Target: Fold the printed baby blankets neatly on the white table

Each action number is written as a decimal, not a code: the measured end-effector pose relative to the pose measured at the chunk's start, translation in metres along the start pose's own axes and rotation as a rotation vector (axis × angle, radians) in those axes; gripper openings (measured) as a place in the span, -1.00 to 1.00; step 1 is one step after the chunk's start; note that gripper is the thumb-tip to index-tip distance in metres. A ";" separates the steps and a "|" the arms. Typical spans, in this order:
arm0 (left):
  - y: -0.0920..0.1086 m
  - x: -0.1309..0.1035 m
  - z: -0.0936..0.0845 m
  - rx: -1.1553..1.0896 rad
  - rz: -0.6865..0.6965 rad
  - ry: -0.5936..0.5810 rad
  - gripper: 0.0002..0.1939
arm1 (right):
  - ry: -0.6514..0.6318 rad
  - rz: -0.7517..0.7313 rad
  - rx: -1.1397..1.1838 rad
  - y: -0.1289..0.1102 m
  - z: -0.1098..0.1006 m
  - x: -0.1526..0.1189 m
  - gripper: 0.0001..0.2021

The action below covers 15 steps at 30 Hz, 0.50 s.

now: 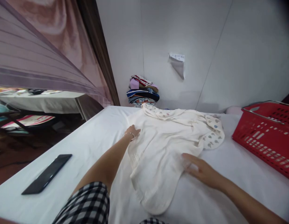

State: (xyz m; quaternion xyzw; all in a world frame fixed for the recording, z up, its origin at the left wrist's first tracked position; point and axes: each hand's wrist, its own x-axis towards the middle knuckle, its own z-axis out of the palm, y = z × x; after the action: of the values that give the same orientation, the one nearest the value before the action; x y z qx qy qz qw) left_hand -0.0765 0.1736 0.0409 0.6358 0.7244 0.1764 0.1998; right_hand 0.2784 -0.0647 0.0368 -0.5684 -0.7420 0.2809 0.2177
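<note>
A cream cloth garment point(163, 149) with small printed figures on its turned-over far and right edges lies spread and wrinkled on a white-covered surface point(93, 137). At its left edge rests my left hand point(132, 131), a bracelet on the wrist and the fingers apart, flat on the fabric. My right hand point(197, 169) is over the lower right edge of the garment; its fingertips are blurred by motion, and whether they pinch the fabric cannot be made out.
A red plastic basket point(266, 133) stands at the right. Folded clothes point(143, 91) are stacked against the wall at the far edge. A black flat object point(47, 174) lies at the left. Pinkish netting point(41, 62) hangs at the upper left.
</note>
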 end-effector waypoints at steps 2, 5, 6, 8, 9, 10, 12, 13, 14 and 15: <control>-0.001 -0.005 0.007 0.049 -0.013 0.009 -0.60 | -0.152 -0.157 -0.056 -0.033 0.024 0.000 -0.29; 0.002 -0.011 0.010 0.061 -0.015 -0.006 -0.67 | -0.262 -0.307 -0.183 -0.061 0.053 0.008 -0.30; 0.001 -0.012 0.008 0.049 -0.015 -0.017 -0.71 | -0.252 -0.328 -0.230 -0.065 0.061 0.011 -0.43; -0.003 -0.015 -0.002 0.005 -0.010 -0.029 -0.78 | -0.195 -0.339 -0.274 -0.068 0.069 0.017 -0.74; -0.007 -0.017 -0.010 -0.026 -0.006 -0.026 -0.81 | -0.164 -0.330 -0.246 -0.068 0.070 0.018 -0.80; -0.012 -0.020 -0.020 -0.062 -0.005 -0.020 -0.84 | -0.145 -0.304 -0.175 -0.066 0.066 0.017 -0.79; -0.026 -0.030 -0.043 -0.150 -0.013 -0.003 -0.91 | -0.110 -0.193 0.064 -0.058 0.048 0.008 -0.77; -0.034 -0.038 -0.054 -0.201 -0.023 0.004 -0.93 | -0.073 -0.098 0.213 -0.051 0.034 -0.001 -0.75; -0.043 -0.049 -0.065 -0.256 -0.034 0.009 -0.93 | 0.011 0.007 0.351 -0.043 0.017 -0.012 -0.75; -0.051 -0.062 -0.074 -0.309 -0.044 0.010 -0.91 | 0.143 0.094 0.486 -0.032 -0.001 -0.025 -0.75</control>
State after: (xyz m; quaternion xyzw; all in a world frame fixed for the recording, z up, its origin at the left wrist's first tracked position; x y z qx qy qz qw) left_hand -0.1506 0.1050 0.0826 0.5809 0.7032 0.2843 0.2954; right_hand 0.2626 -0.0947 0.0586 -0.5517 -0.6083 0.4198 0.3865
